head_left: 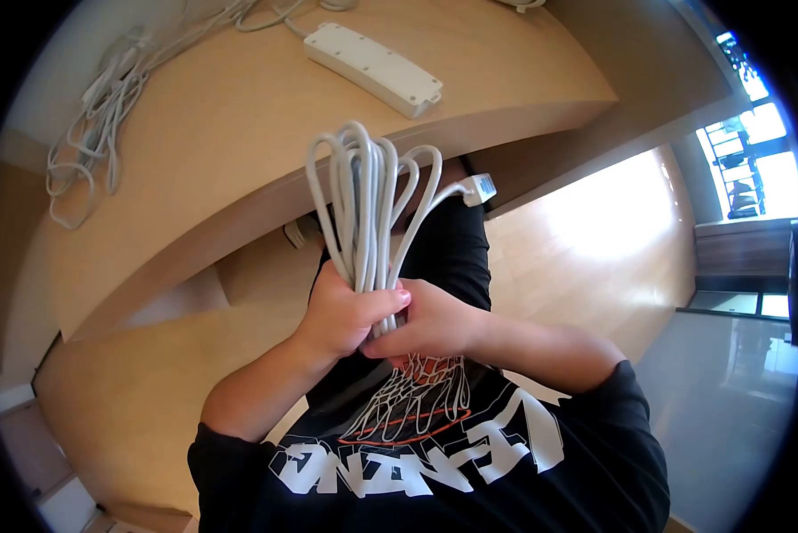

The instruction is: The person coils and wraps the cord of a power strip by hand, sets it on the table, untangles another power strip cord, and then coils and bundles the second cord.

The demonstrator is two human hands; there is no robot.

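A bundle of looped white cable (363,204) stands upright between my two hands, its loops fanning out above them. My left hand (341,311) and my right hand (434,322) are both closed around its lower part, thumbs close together. From the right side of the bundle a short length of cable leads to a white plug (479,189) with a label on it. Beyond the loops, a white power strip (372,67) lies face down on the wooden desk (230,115). The lower ends of the loops are hidden by my fingers.
More white cables (106,115) lie tangled at the desk's left back, with a line running along the back edge. The desk's curved front edge is just beyond my hands. A wooden partition (630,133) stands at the right, and a bright window (754,160) is farther right.
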